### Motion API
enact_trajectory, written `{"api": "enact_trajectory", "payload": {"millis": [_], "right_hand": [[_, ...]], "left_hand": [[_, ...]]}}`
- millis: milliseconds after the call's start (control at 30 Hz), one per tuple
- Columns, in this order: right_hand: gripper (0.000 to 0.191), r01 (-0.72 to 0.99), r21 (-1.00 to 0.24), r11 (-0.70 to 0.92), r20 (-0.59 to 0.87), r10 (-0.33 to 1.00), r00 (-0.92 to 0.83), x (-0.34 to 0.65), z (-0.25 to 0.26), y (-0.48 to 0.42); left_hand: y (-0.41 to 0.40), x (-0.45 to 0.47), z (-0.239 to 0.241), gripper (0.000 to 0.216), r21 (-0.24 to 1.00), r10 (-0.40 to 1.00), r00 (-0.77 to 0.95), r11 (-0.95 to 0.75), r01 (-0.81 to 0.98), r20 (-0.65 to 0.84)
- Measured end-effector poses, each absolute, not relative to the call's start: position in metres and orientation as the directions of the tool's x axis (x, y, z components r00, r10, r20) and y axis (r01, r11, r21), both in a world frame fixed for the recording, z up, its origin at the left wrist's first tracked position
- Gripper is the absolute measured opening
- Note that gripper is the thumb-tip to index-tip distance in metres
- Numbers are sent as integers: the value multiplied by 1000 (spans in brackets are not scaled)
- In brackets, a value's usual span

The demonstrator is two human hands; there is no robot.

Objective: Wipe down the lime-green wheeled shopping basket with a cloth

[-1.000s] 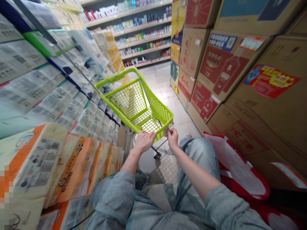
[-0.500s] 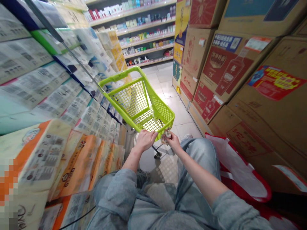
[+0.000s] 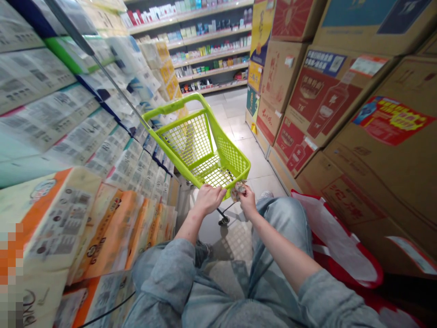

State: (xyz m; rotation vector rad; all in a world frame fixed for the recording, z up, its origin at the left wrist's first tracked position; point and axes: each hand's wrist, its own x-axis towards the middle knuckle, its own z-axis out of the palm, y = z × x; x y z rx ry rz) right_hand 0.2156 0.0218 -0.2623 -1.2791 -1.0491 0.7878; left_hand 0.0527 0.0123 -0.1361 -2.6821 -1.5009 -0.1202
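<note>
A lime-green plastic shopping cart basket (image 3: 228, 154) stands in the aisle in front of me, with nothing visible inside it. My left hand (image 3: 209, 198) is closed over the basket's near rim. My right hand (image 3: 247, 198) is just beside it, fingers pinched on a small crumpled cloth (image 3: 237, 190) held against the rim's near corner. Both grey sleeves and my jeans-clad knees fill the lower part of the view. A small cart wheel (image 3: 223, 221) shows under the basket.
Stacked packs of tissue paper (image 3: 68, 155) line the left side. Piled cardboard boxes (image 3: 341, 100) wall the right. A red and white bag (image 3: 337, 241) lies by my right knee. Tiled floor (image 3: 239, 132) runs ahead to shelves of goods (image 3: 208, 45).
My right hand with the cloth dipped slightly away from the rim and came back to its near corner. The left hand kept its hold on the rim.
</note>
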Motion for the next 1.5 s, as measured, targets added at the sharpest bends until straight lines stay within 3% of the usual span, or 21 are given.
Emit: {"api": "enact_trajectory", "payload": {"millis": [167, 500, 600, 700, 1033, 1233, 1367, 1500], "right_hand": [[35, -69, -993, 96, 71, 951, 301, 224, -275, 6], [34, 89, -981, 171, 192, 904, 381, 204, -265, 6], [29, 132, -972, 192, 225, 922, 316, 199, -265, -6], [25, 116, -979, 170, 194, 949, 249, 193, -269, -19], [23, 107, -987, 123, 157, 898, 411, 176, -257, 0], [24, 167, -967, 190, 234, 922, 309, 189, -260, -11], [24, 211, -966, 149, 192, 961, 200, 198, -271, -26], [30, 190, -968, 163, 213, 936, 279, 192, -271, -26]], "left_hand": [[10, 47, -136, 54, -6, 845, 525, -527, 850, 98], [12, 53, -139, 52, -29, 844, 521, -522, 852, 128], [12, 54, -139, 53, -29, 843, 520, -521, 853, 141], [12, 54, -137, 53, -22, 843, 522, -524, 852, 133], [11, 61, -133, 52, -27, 848, 517, -518, 855, 115], [13, 57, -136, 51, 3, 840, 528, -533, 846, 122], [13, 54, -138, 51, 24, 832, 535, -544, 839, 148], [14, 54, -139, 49, 3, 824, 544, -551, 834, 161]]}}
